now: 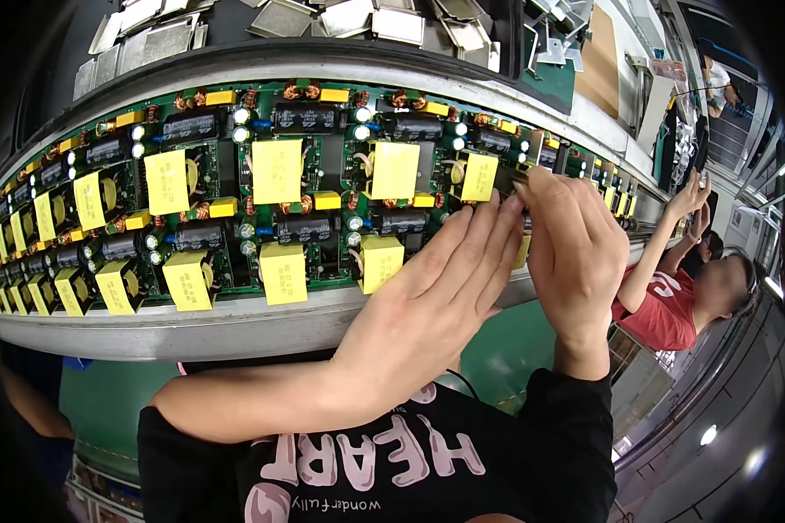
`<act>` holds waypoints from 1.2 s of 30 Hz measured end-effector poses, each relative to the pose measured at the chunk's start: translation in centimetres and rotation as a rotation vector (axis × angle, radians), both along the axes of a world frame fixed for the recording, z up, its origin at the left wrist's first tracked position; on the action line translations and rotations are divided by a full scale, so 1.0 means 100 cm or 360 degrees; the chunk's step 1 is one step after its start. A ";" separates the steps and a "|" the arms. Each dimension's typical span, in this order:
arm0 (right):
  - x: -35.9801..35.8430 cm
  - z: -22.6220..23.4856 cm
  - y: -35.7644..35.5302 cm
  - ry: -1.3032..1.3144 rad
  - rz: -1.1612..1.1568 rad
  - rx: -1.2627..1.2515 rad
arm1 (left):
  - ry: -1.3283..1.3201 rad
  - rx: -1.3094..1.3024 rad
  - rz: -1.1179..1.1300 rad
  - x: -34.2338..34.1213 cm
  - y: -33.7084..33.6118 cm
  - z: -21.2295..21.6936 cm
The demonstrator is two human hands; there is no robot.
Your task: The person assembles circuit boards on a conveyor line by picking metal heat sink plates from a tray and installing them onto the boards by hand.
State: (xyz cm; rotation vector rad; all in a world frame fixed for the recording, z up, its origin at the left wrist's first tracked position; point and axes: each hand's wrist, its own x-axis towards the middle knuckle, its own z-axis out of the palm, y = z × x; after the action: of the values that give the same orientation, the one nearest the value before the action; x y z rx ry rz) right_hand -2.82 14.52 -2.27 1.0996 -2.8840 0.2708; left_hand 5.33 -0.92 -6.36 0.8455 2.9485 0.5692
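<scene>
Hands (506, 261) pinch a small dark part (508, 180) over the circuit boards (288, 200); misalignment risks bent leads.

A long row of green circuit boards (235, 218) lies flat on a grey metal rail (235, 327) that curves across in front of the person. Each board carries yellow-taped transformers (276, 171), black cylindrical capacitors (305, 118), small copper coils and silver-topped cans, set in two ranks, upper and lower. The boards sit edge to edge, and the row runs off to the far left. At the right end of the row a small dark part (508, 180) stands just beside a yellow transformer (479, 177), over the board there, pinched at its top; its shape is mostly hidden.
</scene>
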 end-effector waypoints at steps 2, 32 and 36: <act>0.000 -0.001 0.000 0.0020 0.0013 -0.0008 | 0.0006 0.0031 0.0006 0.001 0.000 -0.002; -0.003 0.015 0.005 -0.0147 -0.0133 -0.0108 | -0.0031 0.0576 0.0000 0.030 -0.012 0.012; -0.009 0.019 0.003 -0.0197 -0.0102 -0.0188 | -0.0032 0.0533 -0.0010 0.027 -0.018 0.019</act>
State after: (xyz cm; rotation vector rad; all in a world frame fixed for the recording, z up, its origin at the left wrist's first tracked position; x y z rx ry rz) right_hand -3.73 14.81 -0.35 1.0029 -2.9585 0.5169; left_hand 8.08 -2.72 -4.45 0.8624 2.8737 1.0848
